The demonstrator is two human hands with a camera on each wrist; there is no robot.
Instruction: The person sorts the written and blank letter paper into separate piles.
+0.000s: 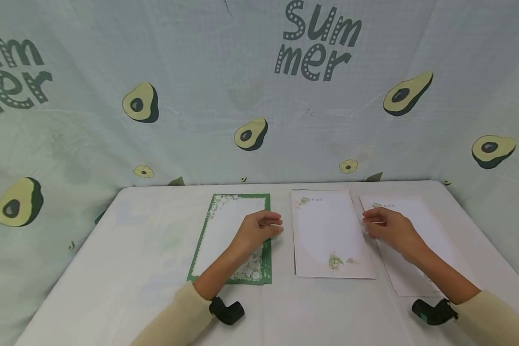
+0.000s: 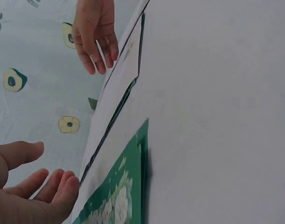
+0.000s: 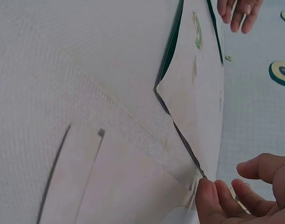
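Observation:
My left hand (image 1: 258, 229), its thumb and fingers apart and loosely bent, hovers over the right edge of the green-bordered, white-flowered paper sheets (image 1: 222, 235). In the left wrist view this hand (image 2: 37, 191) holds nothing and is beside a green corner. My right hand (image 1: 391, 228) is between the pale middle sheets (image 1: 324, 235), printed with small green sprigs, and the similar pale sheets (image 1: 408, 274) at the right, overlapping the latter's upper left. In the right wrist view its fingertips (image 3: 208, 186) are right by a paper edge, thumb spread away, nothing gripped.
All three sets of sheets lie on a white-covered table (image 1: 155, 250). Behind it hangs a pale curtain (image 1: 190, 96) with avocado prints and lettering. A black wrist camera (image 1: 227, 311) sits at the left cuff, another black camera (image 1: 434, 312) at the right.

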